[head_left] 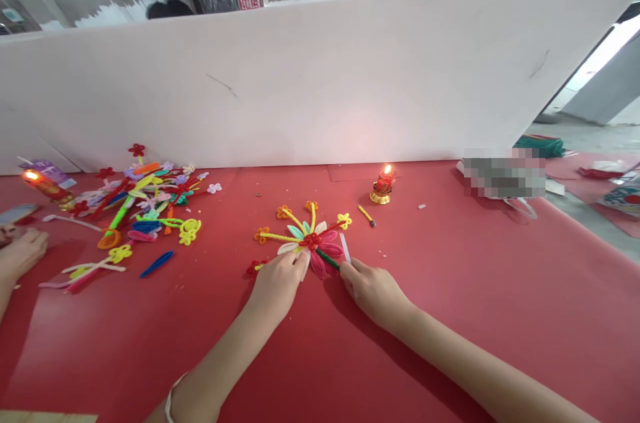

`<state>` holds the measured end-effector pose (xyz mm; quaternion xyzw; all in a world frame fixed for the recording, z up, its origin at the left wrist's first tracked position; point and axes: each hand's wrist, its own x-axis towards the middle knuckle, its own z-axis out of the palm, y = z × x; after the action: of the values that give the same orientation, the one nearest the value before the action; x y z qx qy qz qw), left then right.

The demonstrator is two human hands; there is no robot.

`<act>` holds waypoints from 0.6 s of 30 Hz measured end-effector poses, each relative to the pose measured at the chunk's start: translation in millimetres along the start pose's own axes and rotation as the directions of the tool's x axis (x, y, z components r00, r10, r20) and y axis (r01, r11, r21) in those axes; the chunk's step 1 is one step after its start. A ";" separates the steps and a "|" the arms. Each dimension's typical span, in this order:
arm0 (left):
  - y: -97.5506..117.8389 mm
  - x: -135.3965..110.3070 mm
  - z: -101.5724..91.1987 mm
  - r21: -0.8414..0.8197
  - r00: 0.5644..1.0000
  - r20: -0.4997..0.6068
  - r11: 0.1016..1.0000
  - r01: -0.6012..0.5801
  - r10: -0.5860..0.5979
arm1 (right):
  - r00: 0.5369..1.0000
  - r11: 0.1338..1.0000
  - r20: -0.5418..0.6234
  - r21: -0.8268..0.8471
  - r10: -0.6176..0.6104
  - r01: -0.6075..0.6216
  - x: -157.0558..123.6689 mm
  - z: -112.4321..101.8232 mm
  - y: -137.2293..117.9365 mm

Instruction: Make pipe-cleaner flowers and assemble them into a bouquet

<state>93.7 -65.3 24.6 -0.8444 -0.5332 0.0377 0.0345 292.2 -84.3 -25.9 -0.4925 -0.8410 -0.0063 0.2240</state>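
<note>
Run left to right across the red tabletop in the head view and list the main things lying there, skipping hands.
Left lit candle → pile of colourful fuzzy pieces → multicoloured fuzzy flower → short yellow piece → right lit candle → pixelated item.

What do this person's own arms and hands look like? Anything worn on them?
The left hand and right hand wear no gloves, and no sleeves show. The left forearm has a thin, pale band near the picture's bottom edge; the right forearm shows nothing worn.
</note>
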 end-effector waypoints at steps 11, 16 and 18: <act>4.1 0.8 -1.3 0.039 1.000 0.014 0.999 -0.006 0.006 | 1.000 1.000 -0.003 -0.020 -0.018 0.017 -1.0 1.2 0.8; 5.8 1.3 -1.7 0.092 1.000 -0.007 0.996 -0.003 0.003 | 1.000 0.999 -0.008 -0.041 -0.020 0.020 -1.6 2.7 1.6; 6.3 1.3 -0.5 0.111 1.000 -0.011 0.994 -0.013 0.014 | 1.000 0.999 -0.003 -0.044 -0.021 0.021 -1.5 3.1 1.9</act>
<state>100.0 -66.9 24.4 -0.8450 -0.5243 0.0627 0.0844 293.3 -83.8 -29.6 -0.4885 -0.8453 -0.0282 0.2143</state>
